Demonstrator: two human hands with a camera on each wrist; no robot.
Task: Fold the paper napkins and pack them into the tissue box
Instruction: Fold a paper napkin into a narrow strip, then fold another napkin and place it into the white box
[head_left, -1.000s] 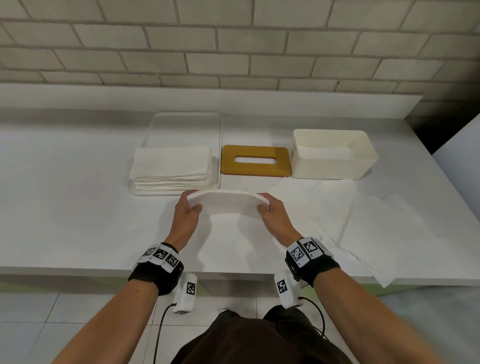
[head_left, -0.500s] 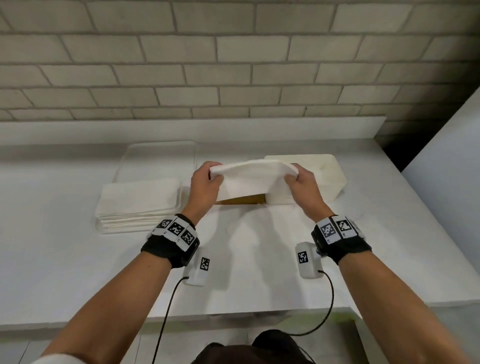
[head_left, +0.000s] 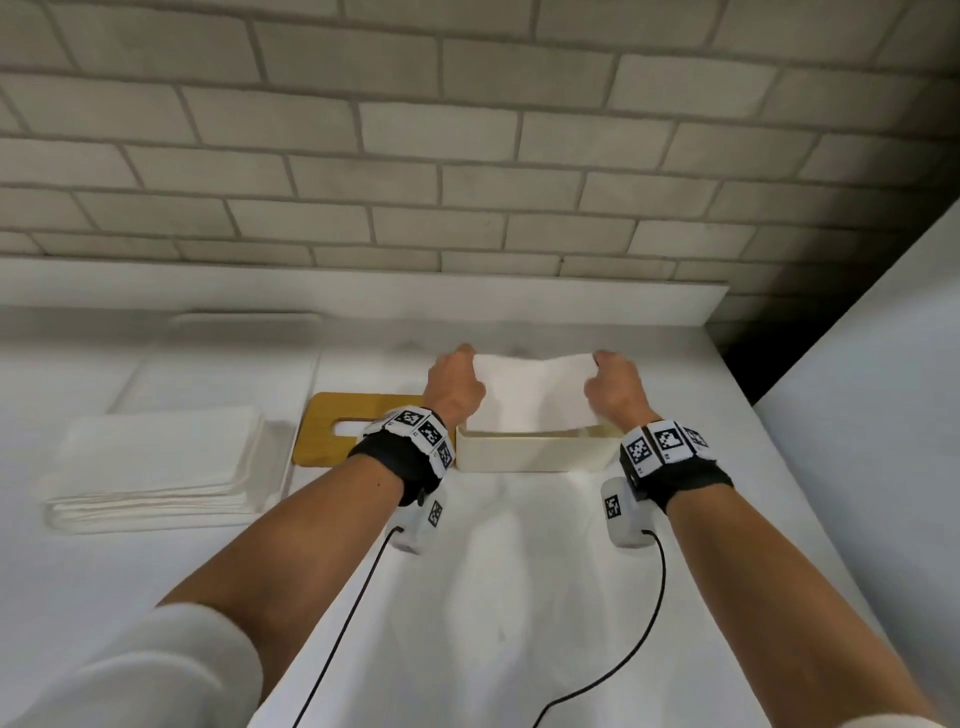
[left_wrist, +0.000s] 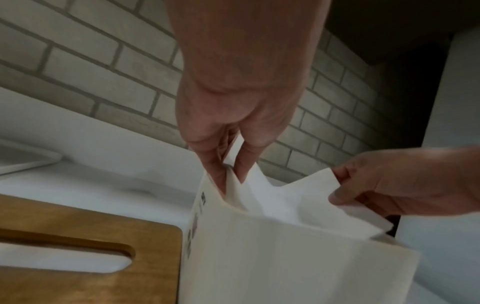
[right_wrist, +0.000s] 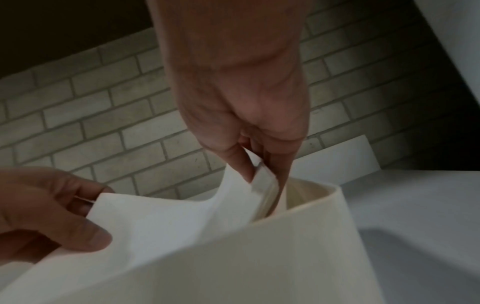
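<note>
**Folded napkins lowered into the tissue box**

While half a second ago the folded bundle was held in the air in front of the box, it now dips into the box's open top, and both hands have moved forward and down with it.

At far left, a stack of flat white paper napkins (head_left: 156, 467) lies on the white countertop (head_left: 519, 597). Just right of it rests a flat rectangular wooden lid with an oval slot (head_left: 332, 434), lying beside the box.

Next, the left hand (head_left: 454, 387) pinches the left end of the folded white paper napkin bundle (head_left: 537, 392) between thumb and fingers, its fingertips (left_wrist: 221, 181) reaching inside the box wall.

The bundle sags in the middle, its lower edge inside the cream rectangular plastic tissue box (head_left: 535, 454), its upper edge above the rim.

On the box's left end wall, small dark print (left_wrist: 197, 218) runs sideways; it is too blurred to read.

At right, the right hand (head_left: 615, 389) pinches the bundle's other end, fingers (right_wrist: 279, 185) inside the box's right corner.
</note>
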